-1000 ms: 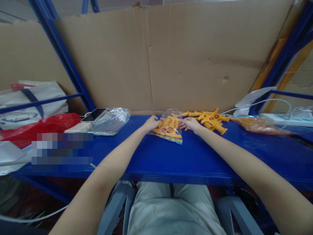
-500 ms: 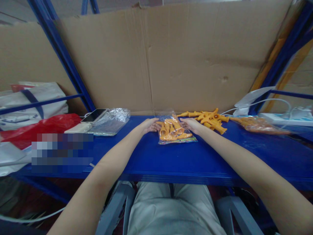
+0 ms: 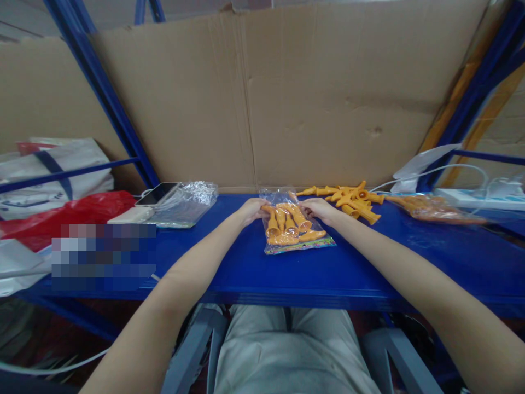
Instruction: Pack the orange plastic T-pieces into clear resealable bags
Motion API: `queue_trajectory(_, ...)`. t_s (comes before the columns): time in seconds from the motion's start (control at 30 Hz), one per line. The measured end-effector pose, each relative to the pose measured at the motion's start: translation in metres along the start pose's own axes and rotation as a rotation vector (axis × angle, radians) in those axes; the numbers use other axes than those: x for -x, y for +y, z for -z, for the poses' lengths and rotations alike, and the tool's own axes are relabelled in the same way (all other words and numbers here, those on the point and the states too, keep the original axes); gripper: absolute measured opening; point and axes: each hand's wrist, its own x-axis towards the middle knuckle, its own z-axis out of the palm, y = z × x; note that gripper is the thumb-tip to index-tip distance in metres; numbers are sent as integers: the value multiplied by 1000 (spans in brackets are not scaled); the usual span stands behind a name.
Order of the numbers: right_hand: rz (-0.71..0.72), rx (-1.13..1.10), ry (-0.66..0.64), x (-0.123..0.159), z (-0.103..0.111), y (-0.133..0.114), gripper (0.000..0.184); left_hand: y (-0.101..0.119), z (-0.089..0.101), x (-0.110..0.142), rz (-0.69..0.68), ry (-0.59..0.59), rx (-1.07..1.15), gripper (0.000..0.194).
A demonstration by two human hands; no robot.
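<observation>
A clear plastic bag (image 3: 293, 230) with a colourful bottom strip lies on the blue shelf (image 3: 311, 268), filled with several orange plastic parts. My left hand (image 3: 253, 209) pinches the bag's upper left corner and my right hand (image 3: 318, 209) pinches its upper right corner, fingers closed on the plastic. A loose pile of orange plastic parts (image 3: 348, 200) lies just beyond my right hand.
Further right lies another filled bag of orange parts (image 3: 435, 209), then a white power strip (image 3: 476, 198) with cables. At left sit a phone (image 3: 158, 193) on crumpled clear bags (image 3: 186, 205), a red bag (image 3: 57, 216) and a white tote (image 3: 49, 169). Cardboard (image 3: 307, 93) backs the shelf.
Both hands have drawn the bag toward me and turned it flat, so its colourful strip now faces me. The parts inside have settled lengthwise.
</observation>
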Motion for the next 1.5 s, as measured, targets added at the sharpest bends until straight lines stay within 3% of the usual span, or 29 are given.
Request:
queue_trajectory(0.17,21,33,43,3,-2,-2,19,1,0,3,-17,-5,5,23)
queue_trajectory(0.47,-46,-204,180,4,-7,-5,25,4,0,5,-52,84,36,22)
queue_trajectory(0.57,-59,-267,147,3,-3,-4,22,3,1,5,-60,45,25,23)
queue_trajectory(0.77,-23,-222,-69,1,4,-1,14,-3,0,4,-79,-46,12,30)
queue_trajectory(1.03,11,-185,-60,1,7,1,23,-7,17,-6,-81,-148,-72,16)
queue_trajectory(1.3,-32,-105,-79,4,16,-3,24,-5,27,-8,-60,-224,-89,26)
queue_trajectory(1.5,28,-149,-66,3,14,0,13,-10,33,-14,-70,-322,-74,29)
